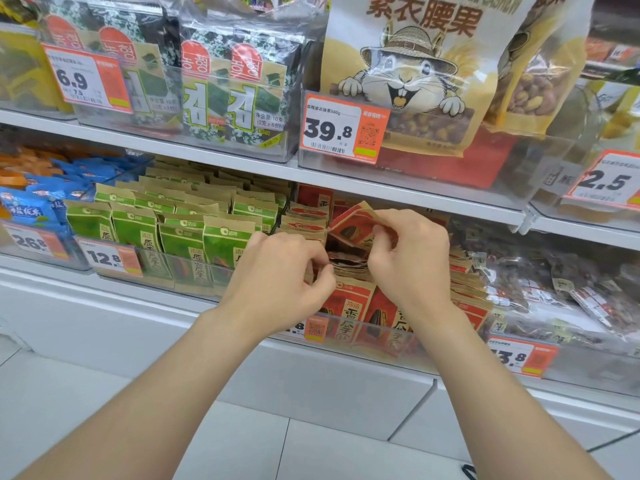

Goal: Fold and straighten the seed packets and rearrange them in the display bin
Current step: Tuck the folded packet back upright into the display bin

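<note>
One red seed packet (353, 225) — tilted, creased

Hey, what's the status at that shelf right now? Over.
Right hand pinches a tilted red packet above the bin. Left hand pinches the stacked packets below it. Nothing in the way.

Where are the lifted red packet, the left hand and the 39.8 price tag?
lifted red packet (349, 223): head view, on its red front.
left hand (280, 268): head view, on the back of the hand.
39.8 price tag (329, 129): head view, on its printed digits.
</note>
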`<move>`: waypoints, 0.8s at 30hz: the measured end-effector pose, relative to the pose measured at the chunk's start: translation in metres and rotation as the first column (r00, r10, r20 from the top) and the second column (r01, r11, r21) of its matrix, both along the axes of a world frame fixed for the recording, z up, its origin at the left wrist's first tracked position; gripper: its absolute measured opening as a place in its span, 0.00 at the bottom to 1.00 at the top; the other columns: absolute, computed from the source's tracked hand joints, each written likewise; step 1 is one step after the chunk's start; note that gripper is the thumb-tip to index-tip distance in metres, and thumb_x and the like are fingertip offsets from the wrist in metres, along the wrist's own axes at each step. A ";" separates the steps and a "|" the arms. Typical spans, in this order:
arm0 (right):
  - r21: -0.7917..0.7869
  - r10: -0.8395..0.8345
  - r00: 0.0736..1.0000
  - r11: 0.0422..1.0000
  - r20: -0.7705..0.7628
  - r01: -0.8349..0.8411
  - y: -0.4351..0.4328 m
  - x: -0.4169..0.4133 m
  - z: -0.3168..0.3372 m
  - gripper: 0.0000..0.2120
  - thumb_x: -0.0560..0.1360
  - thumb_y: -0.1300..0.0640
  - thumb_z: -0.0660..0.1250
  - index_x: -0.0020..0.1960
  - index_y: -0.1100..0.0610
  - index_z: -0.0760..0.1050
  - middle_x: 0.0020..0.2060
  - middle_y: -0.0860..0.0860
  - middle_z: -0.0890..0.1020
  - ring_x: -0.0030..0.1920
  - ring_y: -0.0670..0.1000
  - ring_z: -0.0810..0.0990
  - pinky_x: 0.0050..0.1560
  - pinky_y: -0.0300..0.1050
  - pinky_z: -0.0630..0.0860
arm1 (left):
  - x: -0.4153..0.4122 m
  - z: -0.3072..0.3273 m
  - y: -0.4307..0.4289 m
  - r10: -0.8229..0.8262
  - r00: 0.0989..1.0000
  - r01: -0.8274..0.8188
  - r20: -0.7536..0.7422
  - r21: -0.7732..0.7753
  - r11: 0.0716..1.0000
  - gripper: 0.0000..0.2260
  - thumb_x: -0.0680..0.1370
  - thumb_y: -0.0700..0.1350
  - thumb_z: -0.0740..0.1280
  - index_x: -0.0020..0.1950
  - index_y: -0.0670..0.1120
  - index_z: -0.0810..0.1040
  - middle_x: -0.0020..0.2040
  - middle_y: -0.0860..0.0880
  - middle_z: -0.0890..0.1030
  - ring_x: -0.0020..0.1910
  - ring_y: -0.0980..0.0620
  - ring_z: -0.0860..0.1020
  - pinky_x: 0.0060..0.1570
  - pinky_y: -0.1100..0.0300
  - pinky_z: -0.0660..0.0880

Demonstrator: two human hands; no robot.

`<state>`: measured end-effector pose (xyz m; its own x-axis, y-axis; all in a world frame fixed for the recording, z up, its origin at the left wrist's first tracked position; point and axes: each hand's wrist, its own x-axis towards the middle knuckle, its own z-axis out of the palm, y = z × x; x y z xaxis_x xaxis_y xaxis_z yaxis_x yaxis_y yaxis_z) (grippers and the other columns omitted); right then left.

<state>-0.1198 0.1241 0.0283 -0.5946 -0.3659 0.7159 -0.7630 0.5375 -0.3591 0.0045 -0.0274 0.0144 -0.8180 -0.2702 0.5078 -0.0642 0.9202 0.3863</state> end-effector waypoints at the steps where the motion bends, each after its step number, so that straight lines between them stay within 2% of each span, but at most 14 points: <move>1: -0.026 -0.003 1.000 1.000 -0.016 0.003 0.001 0.000 0.000 0.13 0.79 0.64 0.69 0.59 0.55 0.87 0.47 0.48 0.88 0.45 0.49 0.84 0.49 0.41 0.77 | -0.001 0.000 -0.001 -0.002 1.000 0.002 -0.002 -0.001 1.000 0.09 0.80 0.57 0.66 0.47 0.58 0.85 0.35 0.59 0.79 0.41 0.59 0.76 0.55 0.53 0.68; 5: -0.028 -0.016 1.000 0.999 -0.010 0.016 0.004 -0.004 -0.002 0.11 0.78 0.64 0.69 0.57 0.55 0.87 0.44 0.48 0.86 0.40 0.50 0.82 0.47 0.48 0.79 | -0.003 -0.001 -0.004 -0.001 1.000 0.001 -0.013 0.011 1.000 0.09 0.80 0.57 0.67 0.46 0.58 0.85 0.37 0.59 0.77 0.45 0.58 0.74 0.54 0.54 0.64; 7: -0.019 -0.002 1.000 1.000 -0.012 0.001 0.005 -0.005 -0.001 0.13 0.79 0.64 0.69 0.59 0.55 0.87 0.46 0.48 0.87 0.43 0.50 0.84 0.49 0.45 0.79 | -0.004 -0.002 -0.004 0.005 1.000 -0.005 -0.017 0.002 1.000 0.08 0.80 0.57 0.67 0.45 0.58 0.84 0.39 0.59 0.75 0.46 0.56 0.72 0.54 0.53 0.64; 10: 0.149 0.051 0.991 0.986 0.125 -0.070 -0.002 -0.006 -0.003 0.17 0.80 0.64 0.66 0.62 0.51 0.87 0.55 0.48 0.89 0.47 0.49 0.86 0.53 0.42 0.82 | -0.007 -0.003 -0.004 0.007 0.999 -0.006 -0.045 0.009 1.000 0.08 0.79 0.57 0.68 0.44 0.58 0.83 0.41 0.59 0.72 0.47 0.56 0.68 0.54 0.54 0.62; 12: 0.291 0.001 0.973 0.954 0.231 -0.070 -0.007 -0.007 -0.005 0.19 0.81 0.63 0.62 0.65 0.50 0.86 0.61 0.50 0.87 0.55 0.53 0.84 0.62 0.49 0.80 | -0.008 -0.004 -0.004 0.011 0.999 -0.011 -0.052 0.010 1.000 0.07 0.79 0.57 0.68 0.43 0.58 0.82 0.42 0.60 0.72 0.48 0.56 0.67 0.54 0.54 0.61; 14: 0.341 -0.054 0.975 0.940 0.213 -0.023 -0.010 -0.008 -0.004 0.20 0.81 0.62 0.61 0.66 0.51 0.85 0.63 0.51 0.86 0.65 0.58 0.80 0.71 0.55 0.73 | -0.010 -0.004 -0.004 0.016 0.999 -0.015 -0.047 0.014 1.000 0.07 0.79 0.57 0.68 0.43 0.58 0.82 0.42 0.60 0.72 0.49 0.56 0.67 0.54 0.54 0.61; 15: 0.306 -0.053 0.980 0.952 0.194 -0.009 -0.009 -0.010 -0.002 0.19 0.81 0.63 0.62 0.66 0.52 0.85 0.63 0.52 0.86 0.66 0.57 0.80 0.72 0.54 0.73 | -0.011 -0.005 -0.004 0.017 0.999 -0.016 -0.044 0.017 1.000 0.07 0.79 0.57 0.68 0.43 0.58 0.81 0.43 0.60 0.72 0.49 0.56 0.68 0.54 0.53 0.61; 18: 0.223 -0.032 0.991 0.975 0.131 0.002 -0.008 -0.010 0.005 0.17 0.81 0.64 0.65 0.62 0.51 0.87 0.59 0.51 0.88 0.59 0.54 0.86 0.67 0.50 0.79 | -0.012 -0.006 -0.005 0.008 0.999 -0.007 -0.041 0.025 1.000 0.08 0.78 0.58 0.67 0.43 0.58 0.81 0.43 0.60 0.73 0.50 0.55 0.69 0.56 0.52 0.63; 21: 0.378 -0.062 0.993 0.926 0.099 0.020 -0.013 -0.014 0.007 0.18 0.83 0.63 0.65 0.66 0.49 0.85 0.57 0.51 0.89 0.60 0.58 0.84 0.69 0.56 0.76 | -0.013 -0.007 -0.006 -0.009 0.999 0.011 -0.040 0.045 0.999 0.07 0.78 0.58 0.68 0.43 0.58 0.82 0.43 0.60 0.74 0.50 0.55 0.69 0.56 0.52 0.64; 24: 0.583 -0.113 0.991 0.811 0.076 0.048 -0.015 -0.020 0.012 0.18 0.84 0.61 0.64 0.67 0.46 0.84 0.56 0.49 0.88 0.61 0.57 0.80 0.66 0.55 0.67 | -0.013 -0.008 -0.007 -0.020 0.999 0.023 -0.049 0.059 0.998 0.08 0.78 0.58 0.68 0.43 0.58 0.82 0.43 0.60 0.74 0.50 0.56 0.70 0.56 0.52 0.63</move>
<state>-0.1398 0.1090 0.0408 -0.6976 -0.6409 0.3204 -0.6847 0.7280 -0.0346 -0.0084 -0.0348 0.0064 -0.7989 -0.2835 0.5305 -0.0245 0.8966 0.4422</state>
